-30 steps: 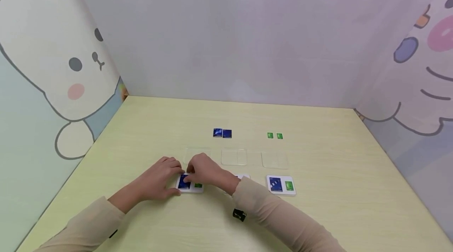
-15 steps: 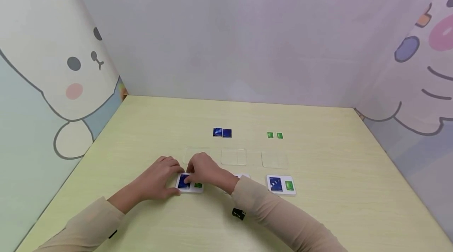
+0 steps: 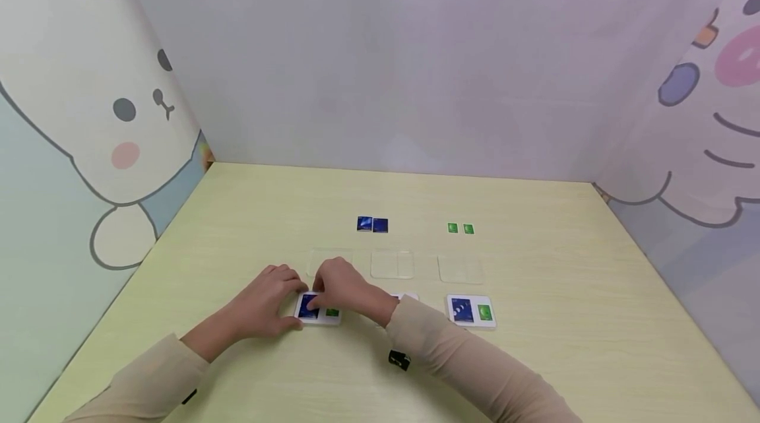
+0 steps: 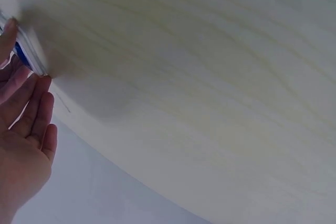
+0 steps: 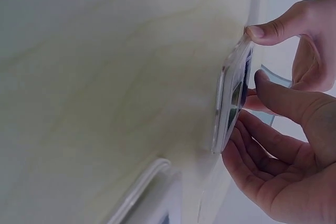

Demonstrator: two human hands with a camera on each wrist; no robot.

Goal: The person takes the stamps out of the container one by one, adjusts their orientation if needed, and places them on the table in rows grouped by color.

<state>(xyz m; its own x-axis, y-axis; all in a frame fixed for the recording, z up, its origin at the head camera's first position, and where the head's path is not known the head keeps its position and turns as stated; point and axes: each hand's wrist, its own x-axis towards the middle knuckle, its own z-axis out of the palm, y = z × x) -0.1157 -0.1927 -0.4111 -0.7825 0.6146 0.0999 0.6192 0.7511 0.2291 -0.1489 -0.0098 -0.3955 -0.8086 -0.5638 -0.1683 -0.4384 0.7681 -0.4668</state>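
Note:
A flat white case (image 3: 320,321) lies at the left of the near row, holding a dark blue card (image 3: 306,313) and a small green card (image 3: 332,312). My left hand (image 3: 261,307) grips its left end, with the thumb on the near edge and fingers at the far edge. Over the case bends my right hand (image 3: 343,283), its thumb on the blue card. In the right wrist view, the right fingertips (image 5: 231,150) touch the case edge and the left thumb (image 5: 256,31) presses the other end. The right hand covers part of both cards.
Another white case (image 3: 471,325) with blue and green cards lies to the right; a middle case (image 3: 410,295) is partly behind my right forearm. Clear plates (image 3: 392,264) form a row beyond. Two blue cards (image 3: 380,226) and two green cards (image 3: 469,229) lie farther back.

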